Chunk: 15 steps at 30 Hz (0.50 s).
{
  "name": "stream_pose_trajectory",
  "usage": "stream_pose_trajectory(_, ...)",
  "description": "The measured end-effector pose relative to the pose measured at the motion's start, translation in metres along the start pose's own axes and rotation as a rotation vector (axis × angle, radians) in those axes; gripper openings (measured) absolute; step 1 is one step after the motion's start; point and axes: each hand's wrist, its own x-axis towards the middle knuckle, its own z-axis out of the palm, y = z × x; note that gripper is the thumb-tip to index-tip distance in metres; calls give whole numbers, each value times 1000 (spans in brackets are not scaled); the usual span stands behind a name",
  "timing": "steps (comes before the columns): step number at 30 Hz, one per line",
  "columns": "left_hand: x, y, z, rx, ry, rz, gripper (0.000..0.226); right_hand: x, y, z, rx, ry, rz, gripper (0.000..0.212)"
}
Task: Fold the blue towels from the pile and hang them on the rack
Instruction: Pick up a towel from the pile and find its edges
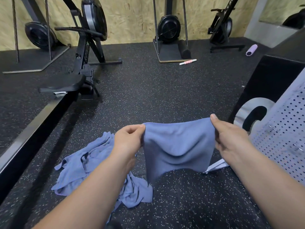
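A blue towel [178, 146] hangs in the air in front of me, sagging in the middle. My left hand [128, 138] pinches its upper left corner and my right hand [229, 136] pinches its upper right corner. Below and to the left, a crumpled pile of blue towels [85, 166] lies on the black speckled floor, partly hidden by my left forearm. At the right edge stands a grey perforated metal rack [280, 134].
A rowing machine [69, 83] runs along the left, its rail reaching the near left. More rowers stand upright against the wooden back wall. A black box [267, 83] sits at right. A pink roller stick [188, 61] and a purple roller [251, 50] lie on the floor.
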Motion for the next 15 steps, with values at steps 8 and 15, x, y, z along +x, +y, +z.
stream_pose_trajectory(8,-27,-10,28,81,-142,102,5,-24,31,25,-311,-234,-186,4)
stream_pose_trajectory(15,-35,-18,34,201,-181,216,2,-37,40,34,-494,-280,-343,7)
